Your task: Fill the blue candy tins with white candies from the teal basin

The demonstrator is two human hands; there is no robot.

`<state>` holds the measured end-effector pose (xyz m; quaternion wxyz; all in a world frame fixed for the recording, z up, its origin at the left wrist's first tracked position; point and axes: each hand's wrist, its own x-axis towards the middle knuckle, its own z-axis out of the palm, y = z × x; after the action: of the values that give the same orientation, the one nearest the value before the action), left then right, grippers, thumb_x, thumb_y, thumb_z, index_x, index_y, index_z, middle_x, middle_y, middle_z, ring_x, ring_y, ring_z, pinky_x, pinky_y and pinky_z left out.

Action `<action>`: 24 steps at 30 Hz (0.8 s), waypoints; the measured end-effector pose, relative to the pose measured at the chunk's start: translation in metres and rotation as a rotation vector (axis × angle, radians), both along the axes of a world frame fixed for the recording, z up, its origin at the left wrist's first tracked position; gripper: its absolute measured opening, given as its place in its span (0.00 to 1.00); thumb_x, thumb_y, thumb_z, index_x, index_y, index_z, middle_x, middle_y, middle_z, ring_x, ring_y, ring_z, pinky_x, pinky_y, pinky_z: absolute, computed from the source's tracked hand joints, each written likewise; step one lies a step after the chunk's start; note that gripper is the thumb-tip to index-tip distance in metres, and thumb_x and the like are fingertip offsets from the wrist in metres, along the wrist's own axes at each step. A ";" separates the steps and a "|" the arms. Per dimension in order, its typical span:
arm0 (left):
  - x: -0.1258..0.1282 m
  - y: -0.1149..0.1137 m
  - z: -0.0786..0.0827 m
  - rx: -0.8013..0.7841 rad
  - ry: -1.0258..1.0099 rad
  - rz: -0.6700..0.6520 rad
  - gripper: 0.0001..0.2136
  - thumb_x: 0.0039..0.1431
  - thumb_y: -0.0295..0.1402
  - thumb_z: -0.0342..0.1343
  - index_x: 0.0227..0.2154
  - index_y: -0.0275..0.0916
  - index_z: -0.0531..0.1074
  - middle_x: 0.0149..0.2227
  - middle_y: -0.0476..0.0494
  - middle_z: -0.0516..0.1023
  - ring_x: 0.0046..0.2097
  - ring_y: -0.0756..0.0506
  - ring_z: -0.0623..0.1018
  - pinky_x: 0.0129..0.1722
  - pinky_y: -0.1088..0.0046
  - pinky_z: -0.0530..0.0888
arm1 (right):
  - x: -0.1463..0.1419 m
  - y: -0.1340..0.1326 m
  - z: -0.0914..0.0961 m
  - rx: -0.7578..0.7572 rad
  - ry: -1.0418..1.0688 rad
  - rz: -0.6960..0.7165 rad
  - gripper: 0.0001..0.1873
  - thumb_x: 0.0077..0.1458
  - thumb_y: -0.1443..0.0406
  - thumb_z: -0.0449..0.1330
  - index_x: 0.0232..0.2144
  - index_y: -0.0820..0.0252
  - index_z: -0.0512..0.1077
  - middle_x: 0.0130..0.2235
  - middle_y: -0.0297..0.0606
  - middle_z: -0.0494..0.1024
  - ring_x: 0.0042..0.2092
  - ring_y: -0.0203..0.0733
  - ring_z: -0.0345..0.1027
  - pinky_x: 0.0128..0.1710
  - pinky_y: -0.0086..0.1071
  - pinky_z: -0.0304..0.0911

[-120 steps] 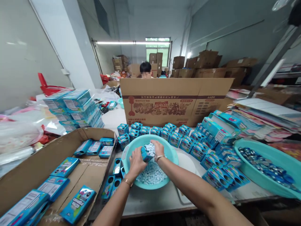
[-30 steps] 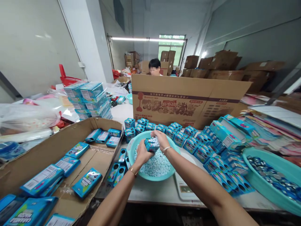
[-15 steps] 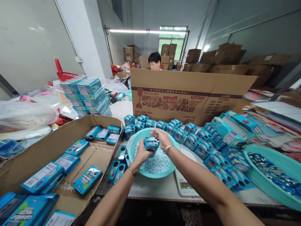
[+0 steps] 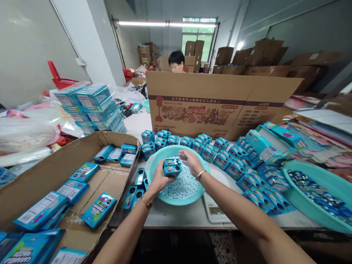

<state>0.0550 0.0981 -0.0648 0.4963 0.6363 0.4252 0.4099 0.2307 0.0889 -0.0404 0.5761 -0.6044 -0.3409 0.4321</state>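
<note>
My left hand (image 4: 158,179) is closed around small blue candy boxes (image 4: 172,169), seemingly two held together, over a turquoise basin (image 4: 151,161). White candies show at the top opening of the held boxes. Loose pale candies (image 4: 180,189) fill the bottom of the basin. Just right of the boxes, above the basin, my right hand (image 4: 190,161) is loosely curved with thumb and fingers apart; no candy shows in it. Several upright blue boxes with round dark holes (image 4: 209,152) stand in rows behind and right of the basin. A few similar ones (image 4: 129,196) stand at its left.
A cardboard tray (image 4: 110,179) with printed blue boxes lies at the left. Wrapped box stacks (image 4: 93,104) stand behind it. A white scale (image 4: 214,209) sits partly under the basin. At right is another turquoise basin (image 4: 299,196) of shiny lids. A tall carton (image 4: 198,88) screens a person.
My right hand has drawn slightly away from the held boxes, and candies no longer show at its fingertips. The left hand has tilted the boxes a little. The view has shifted slightly.
</note>
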 end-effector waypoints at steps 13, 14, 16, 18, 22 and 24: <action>-0.032 -0.014 0.026 -0.181 -0.179 -0.043 0.43 0.32 0.37 0.73 0.56 0.42 0.64 0.46 0.44 0.76 0.46 0.40 0.78 0.50 0.61 0.76 | -0.032 -0.054 -0.026 -0.157 -1.212 1.076 0.29 0.56 0.51 0.60 0.56 0.56 0.68 0.53 0.55 0.70 0.50 0.60 0.66 0.42 0.46 0.65; -0.033 -0.016 0.029 -0.183 -0.181 -0.049 0.43 0.32 0.37 0.74 0.56 0.42 0.64 0.45 0.44 0.77 0.46 0.40 0.78 0.50 0.60 0.76 | -0.033 -0.053 -0.028 -0.175 -1.198 1.074 0.27 0.57 0.53 0.59 0.55 0.57 0.69 0.52 0.55 0.71 0.47 0.58 0.68 0.40 0.44 0.65; -0.037 -0.020 0.035 -0.168 -0.181 -0.079 0.42 0.33 0.37 0.74 0.56 0.42 0.65 0.45 0.43 0.77 0.48 0.38 0.78 0.51 0.58 0.76 | -0.030 -0.049 -0.034 -0.221 -1.121 1.060 0.20 0.57 0.57 0.58 0.50 0.57 0.73 0.48 0.52 0.75 0.41 0.54 0.72 0.38 0.41 0.64; -0.039 -0.025 0.042 -0.142 -0.193 -0.115 0.41 0.33 0.37 0.74 0.55 0.43 0.66 0.45 0.42 0.77 0.50 0.37 0.77 0.53 0.57 0.75 | -0.021 -0.044 -0.040 -0.212 -0.951 0.980 0.12 0.54 0.60 0.60 0.39 0.56 0.77 0.40 0.45 0.79 0.38 0.51 0.73 0.38 0.39 0.63; -0.036 -0.036 0.050 -0.158 -0.256 -0.171 0.40 0.31 0.38 0.75 0.53 0.43 0.69 0.46 0.40 0.77 0.53 0.33 0.75 0.53 0.53 0.75 | 0.002 -0.033 -0.038 -0.129 -0.423 0.738 0.03 0.45 0.63 0.63 0.26 0.55 0.76 0.25 0.32 0.77 0.32 0.45 0.71 0.36 0.35 0.63; -0.031 -0.041 0.048 -0.215 -0.263 -0.195 0.40 0.31 0.39 0.75 0.52 0.43 0.70 0.46 0.40 0.77 0.53 0.32 0.75 0.53 0.52 0.75 | 0.012 -0.030 -0.032 -0.228 -0.163 0.612 0.05 0.45 0.61 0.64 0.26 0.56 0.75 0.21 0.28 0.71 0.24 0.37 0.64 0.27 0.30 0.60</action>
<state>0.0238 0.0570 -0.0171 0.6500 0.5587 0.3343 0.3919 0.2429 0.0588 -0.0719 0.3191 -0.5670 -0.5009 0.5708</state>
